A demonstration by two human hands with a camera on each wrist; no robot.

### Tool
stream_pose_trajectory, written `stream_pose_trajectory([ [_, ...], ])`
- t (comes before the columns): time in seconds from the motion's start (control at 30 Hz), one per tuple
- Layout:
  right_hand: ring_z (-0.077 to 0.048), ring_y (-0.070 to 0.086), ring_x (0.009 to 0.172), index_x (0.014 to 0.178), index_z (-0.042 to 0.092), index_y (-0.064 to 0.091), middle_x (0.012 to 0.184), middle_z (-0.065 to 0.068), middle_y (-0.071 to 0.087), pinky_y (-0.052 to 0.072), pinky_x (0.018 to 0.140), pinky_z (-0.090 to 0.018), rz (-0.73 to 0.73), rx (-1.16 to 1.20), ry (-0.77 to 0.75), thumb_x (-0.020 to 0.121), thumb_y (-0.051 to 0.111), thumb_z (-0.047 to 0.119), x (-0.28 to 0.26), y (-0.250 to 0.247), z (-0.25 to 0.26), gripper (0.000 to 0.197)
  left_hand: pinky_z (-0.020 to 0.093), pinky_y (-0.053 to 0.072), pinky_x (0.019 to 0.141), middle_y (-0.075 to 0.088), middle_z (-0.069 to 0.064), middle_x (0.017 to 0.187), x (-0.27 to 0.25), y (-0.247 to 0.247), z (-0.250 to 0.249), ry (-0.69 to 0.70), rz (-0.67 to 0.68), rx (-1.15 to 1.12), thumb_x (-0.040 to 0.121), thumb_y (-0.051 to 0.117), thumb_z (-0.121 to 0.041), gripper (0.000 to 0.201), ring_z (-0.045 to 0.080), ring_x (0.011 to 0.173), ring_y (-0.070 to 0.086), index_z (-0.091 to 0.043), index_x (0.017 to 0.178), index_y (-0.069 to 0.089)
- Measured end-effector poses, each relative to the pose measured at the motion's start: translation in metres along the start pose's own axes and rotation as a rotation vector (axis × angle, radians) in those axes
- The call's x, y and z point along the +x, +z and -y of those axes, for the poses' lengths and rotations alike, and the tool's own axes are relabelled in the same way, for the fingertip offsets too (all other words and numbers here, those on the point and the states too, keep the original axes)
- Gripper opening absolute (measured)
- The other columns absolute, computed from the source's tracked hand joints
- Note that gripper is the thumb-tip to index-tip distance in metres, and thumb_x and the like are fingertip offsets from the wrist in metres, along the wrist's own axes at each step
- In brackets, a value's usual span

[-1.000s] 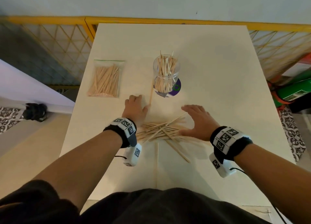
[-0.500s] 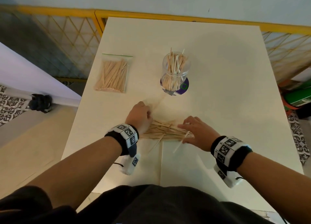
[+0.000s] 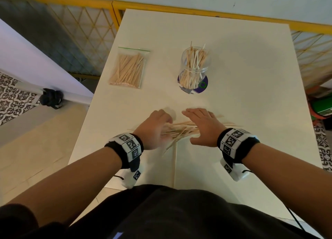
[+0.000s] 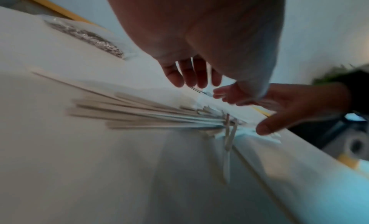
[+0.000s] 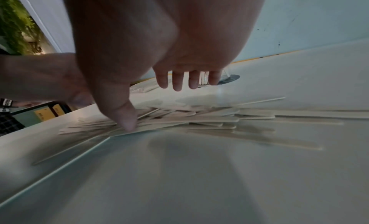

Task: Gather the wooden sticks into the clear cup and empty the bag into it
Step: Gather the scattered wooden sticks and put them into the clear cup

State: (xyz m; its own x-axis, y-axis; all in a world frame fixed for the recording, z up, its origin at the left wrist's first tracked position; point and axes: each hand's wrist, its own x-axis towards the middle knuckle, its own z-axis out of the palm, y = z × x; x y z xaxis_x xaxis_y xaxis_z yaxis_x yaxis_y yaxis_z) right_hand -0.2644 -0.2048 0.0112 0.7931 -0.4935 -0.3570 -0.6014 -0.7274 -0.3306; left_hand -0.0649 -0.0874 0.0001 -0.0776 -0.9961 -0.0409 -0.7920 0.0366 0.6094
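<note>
Wooden sticks (image 3: 181, 130) lay heaped on the near counter (image 3: 233, 73), left hand (image 3: 154, 130) and right hand (image 3: 204, 129) flanking the pile, likely to rake it into one graspable bundle. Clear cup (image 3: 195, 68), already part-filled, stood upright beyond them; bag (image 3: 128, 68) lay flat to its left, apparently still full.

Left wrist view: left fingers (image 4: 189, 74) straight and spread over the blurred sticks (image 4: 149, 113), gripping nothing; right thumb (image 4: 265, 127) reached in low.

Right wrist view: right thumb (image 5: 127, 118) pressed on the sticks (image 5: 189, 118), fingers (image 5: 177, 80) relaxed and apart, nothing held.
</note>
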Motion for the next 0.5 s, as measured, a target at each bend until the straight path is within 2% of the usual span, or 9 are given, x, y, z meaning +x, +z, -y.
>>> stream_pose_trajectory([
  [0.03,-0.019,0.017,0.143,0.149,0.026,0.021,0.157,0.004,0.020,0.016,0.116,-0.039,0.045,-0.020,-0.004,0.073,0.065,0.042,0.000,0.001,-0.001,0.090,0.032,0.040,0.089,0.053,0.006,0.117,-0.008,-0.002,-0.003,0.098,0.070,0.090,0.075,0.066,-0.028,0.044,0.021,0.101,0.045,-0.018,0.118,0.059],
  [0.1,-0.019,0.014,0.145,0.150,0.025,0.021,0.159,0.004,0.016,0.019,0.115,-0.040,0.121,-0.048,0.009,0.077,0.064,0.040,-0.001,0.003,-0.005,0.086,0.035,0.036,0.099,0.045,0.004,0.138,-0.020,-0.001,-0.008,0.274,0.316,0.297,0.076,0.065,-0.037,0.061,0.023,0.117,0.038,-0.036,0.135,0.049],
  [0.17,-0.021,0.015,0.143,0.149,0.024,0.024,0.158,0.002,0.018,0.025,0.112,-0.042,0.130,-0.044,0.025,0.080,0.063,0.036,-0.004,0.005,-0.008,0.080,0.042,0.033,0.104,0.041,0.002,0.145,-0.027,0.004,-0.010,0.376,0.519,0.427,0.084,0.062,-0.046,0.057,0.026,0.127,0.033,-0.042,0.138,0.046],
  [0.2,-0.022,0.018,0.141,0.148,0.024,0.026,0.156,0.001,0.020,0.027,0.112,-0.043,0.123,-0.037,0.032,0.081,0.063,0.036,-0.005,0.006,-0.009,0.078,0.044,0.034,0.104,0.045,0.001,0.143,-0.028,0.007,-0.010,0.395,0.546,0.437,0.086,0.060,-0.049,0.051,0.026,0.129,0.033,-0.041,0.135,0.050],
  [0.23,-0.024,0.021,0.139,0.148,0.024,0.028,0.154,0.000,0.024,0.029,0.111,-0.043,0.116,-0.028,0.037,0.082,0.063,0.036,-0.006,0.006,-0.009,0.075,0.044,0.037,0.101,0.051,0.000,0.137,-0.029,0.011,-0.009,0.407,0.528,0.420,0.087,0.059,-0.051,0.044,0.025,0.126,0.035,-0.039,0.129,0.057],
  [0.33,-0.028,0.031,0.130,0.144,0.022,0.036,0.144,-0.006,0.034,0.034,0.108,-0.044,0.088,0.019,0.045,0.086,0.064,0.036,-0.010,0.010,-0.011,0.066,0.039,0.046,0.091,0.063,-0.005,0.110,-0.028,0.024,-0.010,0.440,0.350,0.344,0.087,0.057,-0.050,0.028,0.017,0.110,0.040,-0.032,0.101,0.074],
  [0.43,-0.028,0.036,0.122,0.142,0.019,0.041,0.137,-0.008,0.038,0.037,0.105,-0.042,0.049,0.078,0.054,0.090,0.058,0.030,-0.016,0.015,-0.005,0.056,0.037,0.047,0.085,0.066,-0.005,0.093,-0.022,0.038,-0.014,0.409,0.164,0.303,0.087,0.054,-0.046,0.031,0.015,0.099,0.044,-0.024,0.081,0.075],
  [0.5,-0.028,0.035,0.120,0.141,0.017,0.040,0.137,-0.009,0.036,0.037,0.104,-0.044,0.035,0.089,0.067,0.089,0.054,0.026,-0.020,0.019,0.000,0.055,0.035,0.046,0.081,0.065,-0.003,0.092,-0.017,0.044,-0.014,0.347,0.028,0.292,0.083,0.057,-0.047,0.030,0.017,0.095,0.045,-0.021,0.076,0.071],
])
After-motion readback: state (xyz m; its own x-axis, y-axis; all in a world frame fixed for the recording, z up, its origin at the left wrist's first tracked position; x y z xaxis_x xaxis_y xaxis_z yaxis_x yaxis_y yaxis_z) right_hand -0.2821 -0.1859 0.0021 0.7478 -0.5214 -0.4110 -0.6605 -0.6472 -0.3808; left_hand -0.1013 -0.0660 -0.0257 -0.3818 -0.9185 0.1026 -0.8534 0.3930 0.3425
